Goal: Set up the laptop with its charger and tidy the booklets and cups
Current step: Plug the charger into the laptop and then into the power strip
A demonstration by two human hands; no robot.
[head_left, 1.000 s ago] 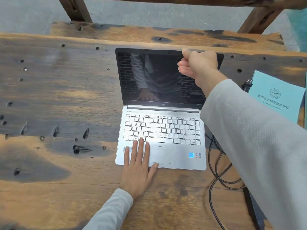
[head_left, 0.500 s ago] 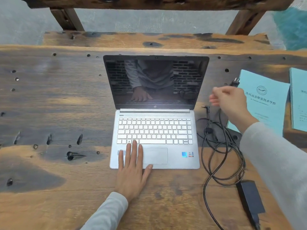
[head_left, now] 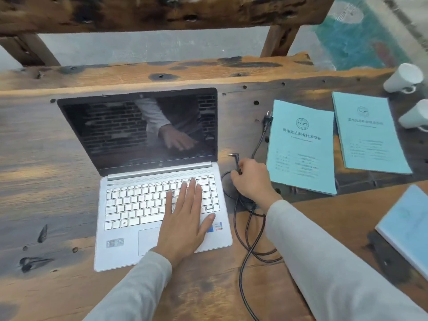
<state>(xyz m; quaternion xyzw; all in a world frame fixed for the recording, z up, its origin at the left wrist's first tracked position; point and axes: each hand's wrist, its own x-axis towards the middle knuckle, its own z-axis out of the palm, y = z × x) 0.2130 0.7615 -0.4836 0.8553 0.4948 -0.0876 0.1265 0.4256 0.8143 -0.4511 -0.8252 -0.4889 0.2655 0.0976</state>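
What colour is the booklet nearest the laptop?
The booklet is light turquoise with dark print; the head view shows it best.

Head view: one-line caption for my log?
Left hand flat on the keys of the open silver laptop; right hand grips the black charger cable beside it, pale blue booklets further right.

A silver, white-keyed laptop [head_left: 120, 246] sits left of the right grip [head_left: 251, 179]. The grip holds a black cable [head_left: 234, 221]. Turquoise booklets [head_left: 301, 147] and white cups [head_left: 403, 77] lie to its right on the dark-stained brown bench [head_left: 46, 181].
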